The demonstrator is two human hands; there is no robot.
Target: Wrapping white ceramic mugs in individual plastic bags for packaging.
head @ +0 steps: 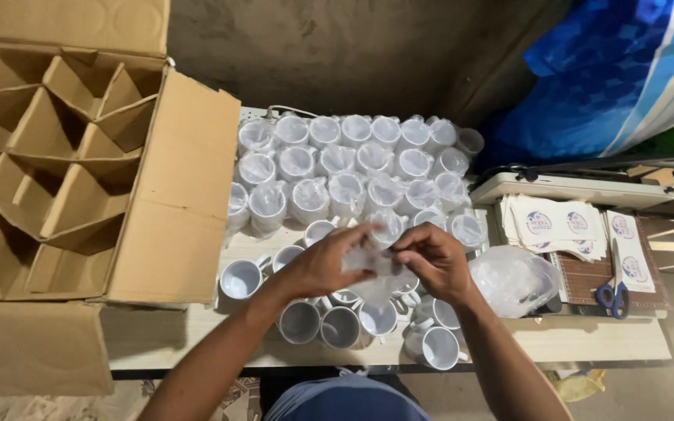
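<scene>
Now both hands over bare mugs (341, 326) on desk (587, 343): left hand (323, 267), right hand (434, 261) fingers pinching clear plastic bag (372, 263); wrapped mugs (352, 168) behind, cardboard box (79, 179) left of them.

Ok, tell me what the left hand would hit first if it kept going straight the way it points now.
The left hand points up and to the right, with a clear plastic bag pinched in its fingers. Beyond that bag, it would probably first meet the plastic-wrapped white mug at the near edge of the wrapped mugs, though depth is unclear.
</scene>
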